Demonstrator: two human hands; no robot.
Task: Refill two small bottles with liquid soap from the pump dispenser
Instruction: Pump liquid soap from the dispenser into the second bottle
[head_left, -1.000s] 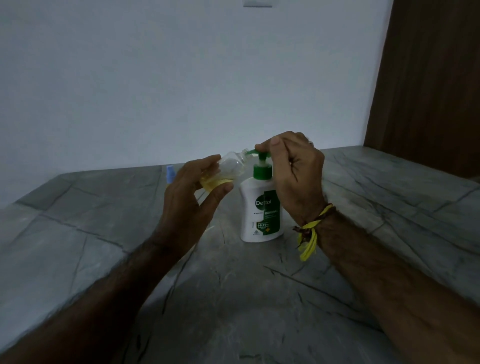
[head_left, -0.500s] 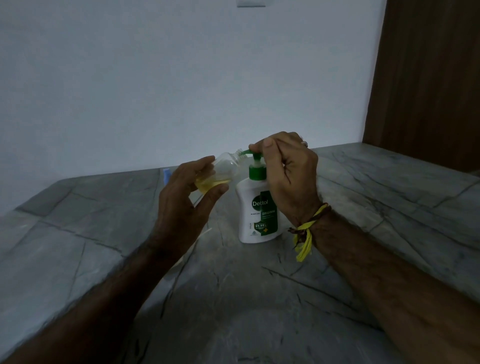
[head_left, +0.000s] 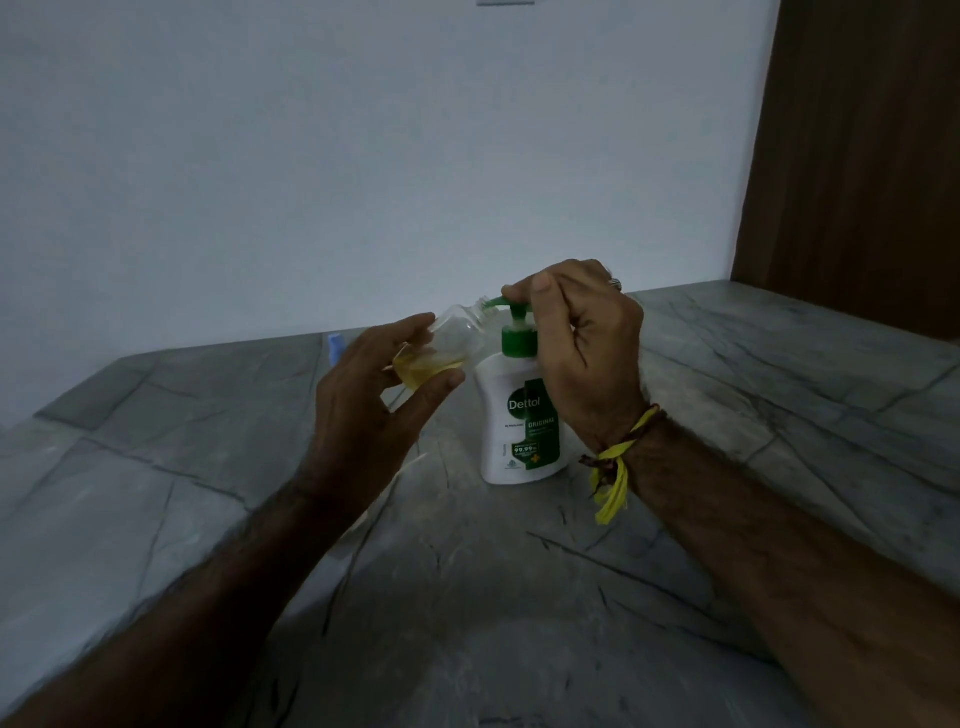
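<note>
A white Dettol pump dispenser (head_left: 519, 421) with a green pump head stands on the grey stone counter (head_left: 519, 597). My right hand (head_left: 582, 353) rests on top of the pump head, thumb on it. My left hand (head_left: 374, 410) holds a small clear bottle (head_left: 447, 343) tilted, its open neck touching the green spout. Yellow liquid soap sits in the lower part of that bottle. A small blue-topped thing (head_left: 335, 347) pokes out behind my left hand, mostly hidden.
A white wall rises behind the counter. A brown wooden panel (head_left: 857, 156) stands at the back right. Yellow and brown threads (head_left: 613, 467) hang from my right wrist.
The pump head has risen under my right hand. The small bottle stays tilted at the spout. The view has shifted slightly.
</note>
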